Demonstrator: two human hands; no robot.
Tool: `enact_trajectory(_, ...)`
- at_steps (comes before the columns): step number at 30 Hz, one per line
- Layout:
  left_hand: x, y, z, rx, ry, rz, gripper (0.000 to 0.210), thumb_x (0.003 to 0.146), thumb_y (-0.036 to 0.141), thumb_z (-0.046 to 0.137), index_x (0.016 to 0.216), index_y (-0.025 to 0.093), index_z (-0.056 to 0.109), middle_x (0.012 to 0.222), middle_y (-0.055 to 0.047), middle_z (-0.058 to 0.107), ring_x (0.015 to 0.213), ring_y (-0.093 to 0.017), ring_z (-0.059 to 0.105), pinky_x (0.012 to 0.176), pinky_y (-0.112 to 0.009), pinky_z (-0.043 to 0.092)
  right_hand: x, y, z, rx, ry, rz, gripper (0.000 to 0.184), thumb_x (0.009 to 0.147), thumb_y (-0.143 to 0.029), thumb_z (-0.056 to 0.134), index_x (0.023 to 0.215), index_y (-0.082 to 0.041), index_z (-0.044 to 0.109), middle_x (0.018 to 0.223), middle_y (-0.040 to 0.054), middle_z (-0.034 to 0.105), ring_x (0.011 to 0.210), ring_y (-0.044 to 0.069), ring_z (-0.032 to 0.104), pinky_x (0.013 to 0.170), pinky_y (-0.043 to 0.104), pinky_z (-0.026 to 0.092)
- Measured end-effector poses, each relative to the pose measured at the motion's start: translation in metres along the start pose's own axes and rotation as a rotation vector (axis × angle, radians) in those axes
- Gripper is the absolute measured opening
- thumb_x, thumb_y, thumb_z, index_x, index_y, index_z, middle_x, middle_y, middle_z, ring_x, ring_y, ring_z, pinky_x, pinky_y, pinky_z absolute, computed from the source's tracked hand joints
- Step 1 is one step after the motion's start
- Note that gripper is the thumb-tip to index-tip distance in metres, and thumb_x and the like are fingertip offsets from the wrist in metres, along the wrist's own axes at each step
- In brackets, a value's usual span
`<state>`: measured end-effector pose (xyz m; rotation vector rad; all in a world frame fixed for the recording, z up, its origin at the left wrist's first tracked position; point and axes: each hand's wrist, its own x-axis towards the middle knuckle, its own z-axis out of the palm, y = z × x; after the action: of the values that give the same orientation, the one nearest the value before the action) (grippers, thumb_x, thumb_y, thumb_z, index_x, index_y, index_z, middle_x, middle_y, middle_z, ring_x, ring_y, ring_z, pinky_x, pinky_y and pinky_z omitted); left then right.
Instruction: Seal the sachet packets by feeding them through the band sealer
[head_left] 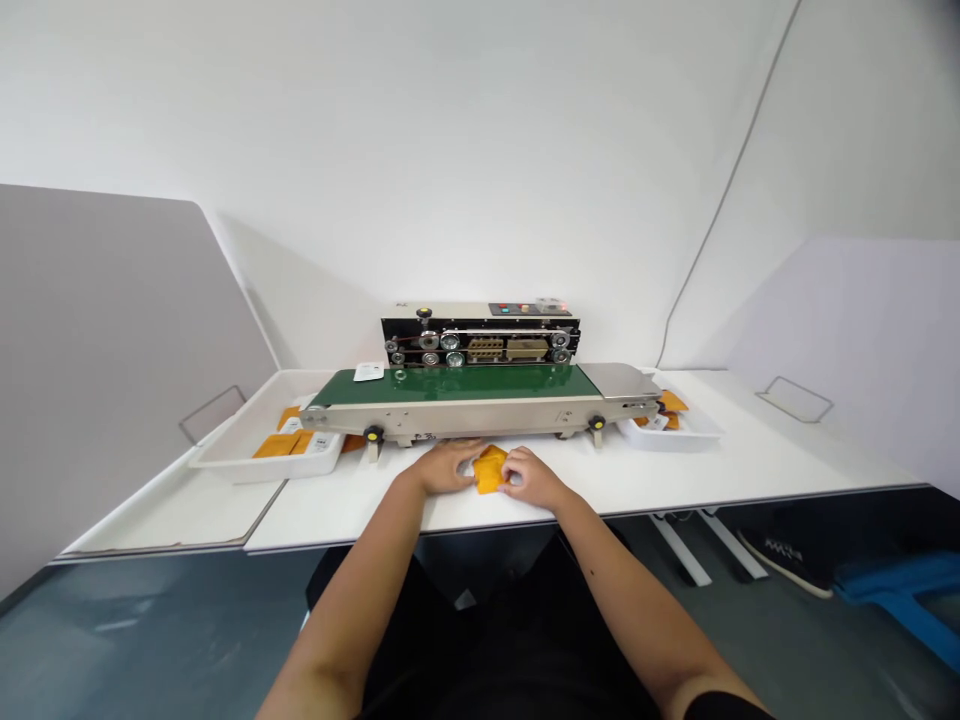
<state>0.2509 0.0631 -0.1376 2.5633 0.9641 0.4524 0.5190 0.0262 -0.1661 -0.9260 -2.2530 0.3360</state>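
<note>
Behind everything, a plain white wall [480, 150], between pale grey upright partitions [112, 350]. Below, a smooth white surface [637, 480], seamed toward the left. Along it, a long beige metal machine [480, 416] with a glossy green conveyor belt [487, 385], probably set lengthwise to face the near edge. By its ends, white rectangular plastic trays [240, 471] with orange packets [275, 445] inside, seemingly placed within easy reach. In front, a bare left hand [444, 468], thumb and fingers at the left side of a small flat orange packet [490, 468]; cannot tell whether pinching or only bracing. Opposite, a bare right hand [536, 478], grip narrowed on the packet's right edge, probably to steady it.
</note>
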Motion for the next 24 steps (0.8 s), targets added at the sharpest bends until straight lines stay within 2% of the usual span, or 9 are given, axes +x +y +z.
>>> enact_trajectory(2,-0.005,-0.007,-0.007,-0.042,-0.039,-0.079,0.076,0.076,0.048,0.076,0.145,0.029,0.051,0.155,-0.006,0.043,0.143,-0.03,0.04,0.12,-0.039,0.026,0.0,0.001,0.0,-0.008,-0.009,0.007,0.012,0.074,-0.024,0.076,0.076,-0.022,0.064,0.082,0.0019,0.062,0.09,0.021,0.056,0.084,0.032,0.045)
enact_trajectory(5,-0.007,-0.014,-0.012,-0.104,-0.019,-0.125,0.064,0.078,0.049,0.073,0.137,0.025,0.06,0.147,-0.007,0.053,0.137,-0.028,0.049,0.116,-0.034,0.033,0.001,0.002,0.0,-0.035,-0.031,0.019,0.013,0.074,-0.026,0.076,0.083,-0.023,0.068,0.085,0.0026,0.063,0.093,0.021,0.056,0.087,0.034,0.046)
enact_trajectory(9,-0.003,-0.012,-0.011,-0.063,0.079,-0.105,0.038,0.089,0.046,0.062,0.118,0.025,0.073,0.127,-0.006,0.07,0.115,-0.027,0.066,0.105,-0.033,0.044,0.0,0.002,0.001,-0.062,-0.015,-0.016,0.04,0.077,-0.025,0.074,0.117,-0.025,0.068,0.117,0.0078,0.063,0.111,0.024,0.054,0.099,0.04,0.044)
enact_trajectory(11,-0.001,-0.011,-0.01,-0.023,0.147,-0.102,0.032,0.092,0.043,0.057,0.113,0.025,0.074,0.117,-0.007,0.074,0.104,-0.026,0.07,0.099,-0.033,0.048,0.0,0.002,0.003,-0.076,-0.016,-0.04,0.043,0.081,-0.024,0.069,0.124,-0.026,0.066,0.128,0.0083,0.061,0.118,0.025,0.052,0.104,0.043,0.042)
enact_trajectory(15,0.0,-0.013,-0.008,-0.001,0.279,-0.099,0.03,0.091,0.036,0.058,0.112,0.023,0.074,0.109,-0.008,0.076,0.096,-0.026,0.071,0.094,-0.035,0.05,0.0,0.005,0.007,-0.11,-0.004,-0.021,0.036,0.085,-0.022,0.063,0.121,-0.025,0.07,0.127,0.0087,0.065,0.119,0.027,0.053,0.105,0.047,0.042)
enact_trajectory(17,0.001,-0.012,-0.006,-0.054,0.367,-0.117,0.03,0.089,0.037,0.061,0.111,0.021,0.074,0.109,-0.009,0.076,0.096,-0.026,0.071,0.091,-0.035,0.052,0.001,0.004,0.007,-0.109,0.017,-0.009,0.038,0.085,-0.022,0.064,0.123,-0.024,0.069,0.126,0.009,0.065,0.119,0.027,0.054,0.105,0.047,0.042)
enact_trajectory(19,0.003,-0.009,-0.003,-0.16,0.436,-0.174,0.032,0.086,0.04,0.064,0.108,0.019,0.074,0.104,-0.008,0.076,0.088,-0.024,0.071,0.081,-0.031,0.054,0.003,0.0,0.006,-0.08,0.07,0.012,0.045,0.085,-0.025,0.065,0.13,-0.025,0.063,0.128,0.009,0.064,0.12,0.027,0.053,0.106,0.047,0.041)
enact_trajectory(22,0.006,0.0,0.003,-0.311,0.374,-0.232,0.031,0.08,0.042,0.07,0.099,0.018,0.075,0.087,-0.004,0.075,0.07,-0.018,0.067,0.063,-0.025,0.052,0.01,-0.009,0.007,0.007,0.159,0.071,0.06,0.086,-0.03,0.065,0.144,-0.025,0.049,0.138,0.0099,0.057,0.126,0.026,0.05,0.109,0.046,0.039)
enact_trajectory(24,0.009,0.005,0.007,-0.357,0.317,-0.209,0.028,0.077,0.04,0.073,0.093,0.017,0.076,0.082,-0.003,0.074,0.07,-0.017,0.065,0.064,-0.024,0.051,0.018,-0.013,0.009,0.079,0.154,0.125,0.06,0.085,-0.032,0.066,0.143,-0.025,0.051,0.135,0.0101,0.059,0.123,0.026,0.053,0.107,0.044,0.041)
